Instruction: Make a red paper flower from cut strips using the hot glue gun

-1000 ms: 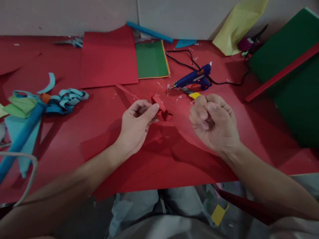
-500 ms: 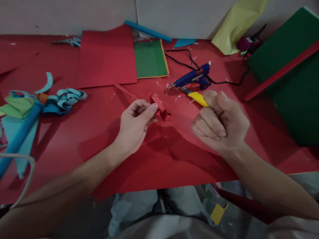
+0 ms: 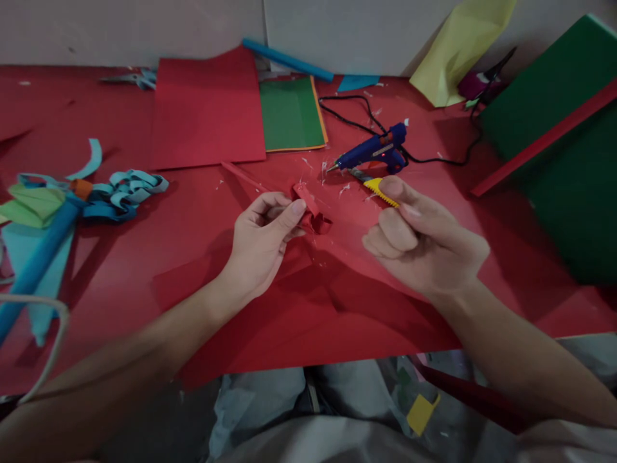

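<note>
Paper strip in grip; heat and blade hazards close by

At the front edge of the surface (image 3: 193,218), a broad red paper sheet (image 3: 284,328) overhangs the edge; a forearm or knee catching it could drag it off.

Behind it, near the surface's middle, the left hand (image 3: 265,241) grips a curled red paper strip (image 3: 317,220) between thumb and fingers. Excess thumb pressure could flatten the curl or part any glued join.

Toward the right edge, the right hand (image 3: 419,238) is raised, fingers curled, thumb against index finger; whether it pinches something thin cannot be determined. Its index finger overlaps the yellow-handled cutter (image 3: 379,189) in view; contact is unconfirmed. A careless sweep could meet the cutter's grey end, apparently its blade.

Just beyond lies a blue glue gun (image 3: 373,151), its indicator lit red, nozzle toward the left edge. If hot, it could burn fingers. Loose pale threads, likely glue, could stick to the strip. Toward the far edge, the black cord (image 3: 354,98), if snagged, could swing the nozzle.
</note>
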### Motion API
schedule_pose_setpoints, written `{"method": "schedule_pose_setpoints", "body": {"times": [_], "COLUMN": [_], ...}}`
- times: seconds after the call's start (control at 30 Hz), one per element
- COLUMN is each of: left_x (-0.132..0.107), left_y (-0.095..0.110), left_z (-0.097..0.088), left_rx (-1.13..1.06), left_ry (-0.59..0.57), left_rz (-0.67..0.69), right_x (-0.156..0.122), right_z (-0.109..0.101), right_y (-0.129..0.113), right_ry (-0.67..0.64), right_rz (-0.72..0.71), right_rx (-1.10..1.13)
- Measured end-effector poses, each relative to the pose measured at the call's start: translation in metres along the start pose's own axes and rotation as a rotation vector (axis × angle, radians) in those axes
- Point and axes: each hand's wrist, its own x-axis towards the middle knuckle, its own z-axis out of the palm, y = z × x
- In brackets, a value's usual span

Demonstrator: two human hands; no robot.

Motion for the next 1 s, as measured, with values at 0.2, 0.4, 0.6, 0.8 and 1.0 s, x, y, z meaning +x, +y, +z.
{"method": "schedule_pose_setpoints", "body": {"times": [0.2, 0.4, 0.6, 0.8, 1.0], "left_x": [0.0, -0.006, -0.009, -0.009, -0.009], "left_y": [0.0, -0.002, -0.003, -0.004, -0.004], "left_z": [0.001, 0.001, 0.003, 0.002, 0.001], "left_rx": [0.045, 0.136, 0.173, 0.207, 0.21], "left_ry": [0.005, -0.055, -0.079, -0.08, -0.062], "left_rz": [0.043, 0.123, 0.139, 0.138, 0.141], "right_x": [0.006, 0.008, 0.012, 0.01, 0.01], "right_z": [-0.008, 0.002, 0.016, 0.017, 0.014], "right_y": [0.024, 0.043, 0.047, 0.042, 0.039], "right_ry": [0.144, 0.19, 0.27, 0.321, 0.364], "right_rz": [-0.437, -0.579, -0.588, -0.549, -0.714], "right_rx": [-0.502, -0.882, -0.904, -0.945, -1.049]}}
